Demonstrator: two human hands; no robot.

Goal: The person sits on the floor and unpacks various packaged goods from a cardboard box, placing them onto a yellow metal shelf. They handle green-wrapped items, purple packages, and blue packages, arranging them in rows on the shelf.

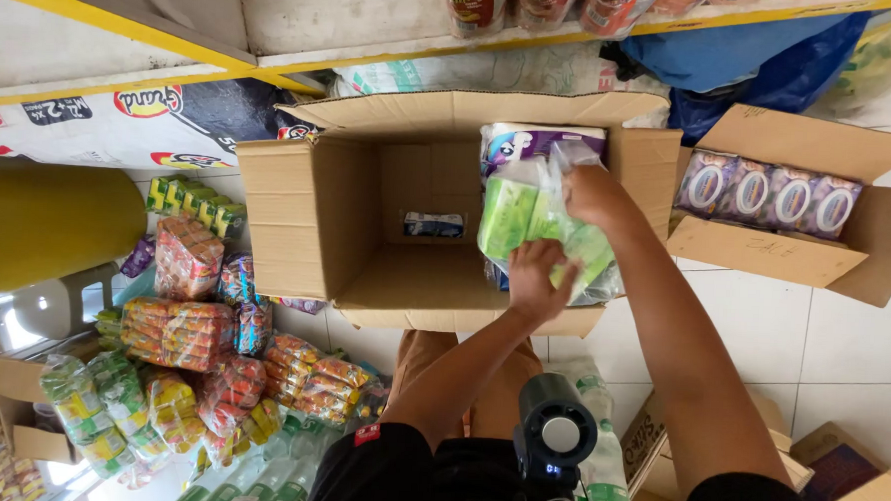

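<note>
Both hands on a green pack at the box

In the open brown cardboard box point(367, 217), right side, left hand point(536, 280) and right hand point(590, 195) grip a clear plastic-wrapped green pack point(527, 216); box mostly empty, one small blue-white packet point(434, 224) at its back.

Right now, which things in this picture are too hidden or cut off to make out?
- Head view: the green pack is partly covered by both hands.
- The goods beneath it in the cardboard box are hidden by the pack.
- The shelf jars are cut off by the top edge.
</note>
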